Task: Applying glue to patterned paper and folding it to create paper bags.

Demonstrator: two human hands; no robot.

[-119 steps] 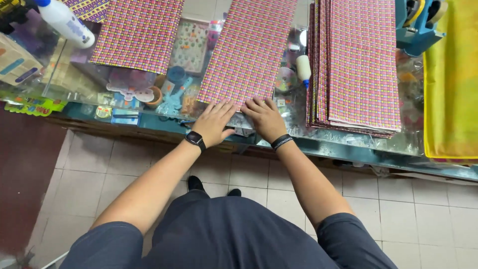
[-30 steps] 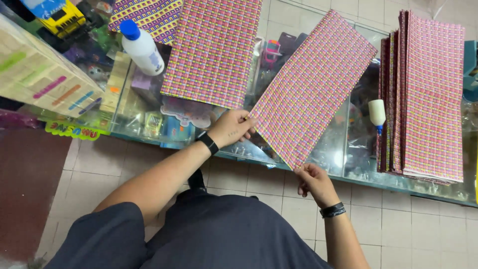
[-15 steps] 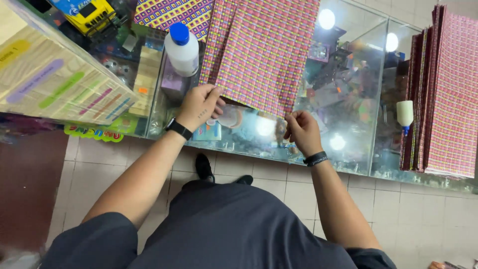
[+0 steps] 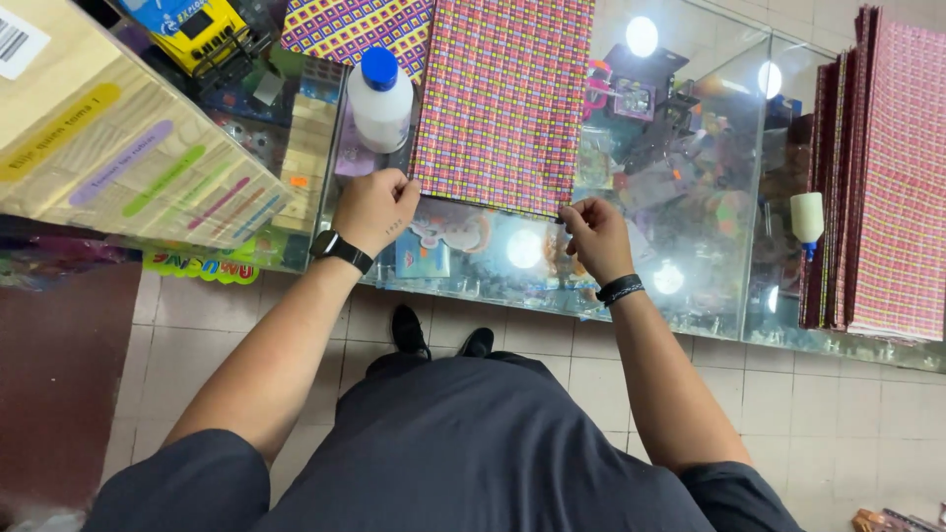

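A folded sheet of pink checked patterned paper [image 4: 505,99] lies flat on the glass counter [image 4: 680,266] in front of me. My left hand [image 4: 374,210] pinches its near left corner. My right hand [image 4: 594,233] pinches its near right corner. A white glue bottle with a blue cap [image 4: 380,99] stands just left of the sheet, beyond my left hand. I wear a black watch on the left wrist and a dark band on the right.
A stack of the same pink patterned sheets [image 4: 887,167] lies at the right of the counter, with a small white glue stick [image 4: 806,222] beside it. A large cardboard box [image 4: 108,138] fills the left. Another patterned sheet [image 4: 350,28] lies at the back. Toys show under the glass.
The pink sheet has gone from lying diagonally to lying straight and flat on the left part of the counter. Both hands moved with it and now hold its near corners.
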